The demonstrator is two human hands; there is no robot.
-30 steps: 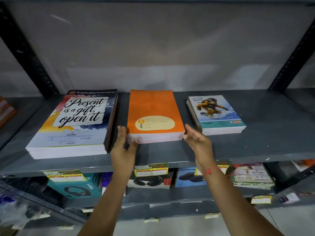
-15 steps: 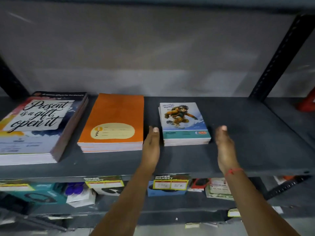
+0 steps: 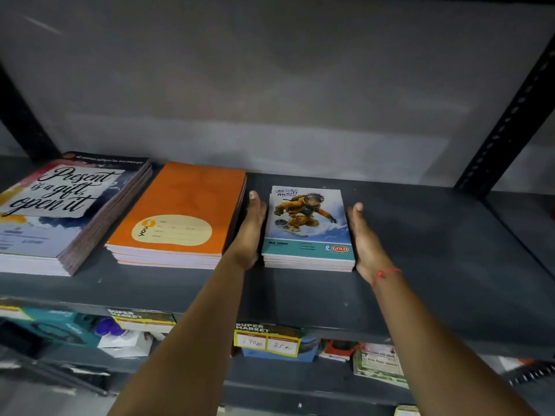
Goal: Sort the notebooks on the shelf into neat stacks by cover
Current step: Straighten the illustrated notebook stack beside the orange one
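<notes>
Three notebook stacks lie on the dark grey shelf [image 3: 420,265]. At the left is the large "Present is a gift, open it" stack [image 3: 60,211], in the middle the orange stack [image 3: 180,214], and to the right the small snowboarder-cover stack [image 3: 309,229]. My left hand [image 3: 250,232] lies flat against the small stack's left side, in the gap beside the orange stack. My right hand [image 3: 365,238], with a red thread at the wrist, lies flat against its right side. The small stack sits pressed between both palms, its edges lined up.
A black perforated upright [image 3: 507,115] rises at the right and another at the far left. The shelf surface right of the small stack is bare. Below hang yellow price tags [image 3: 267,340], with boxed goods on the lower shelf.
Both hands left the orange stack, moved right and closed in on the two sides of the snowboarder stack. The view shifted right as well.
</notes>
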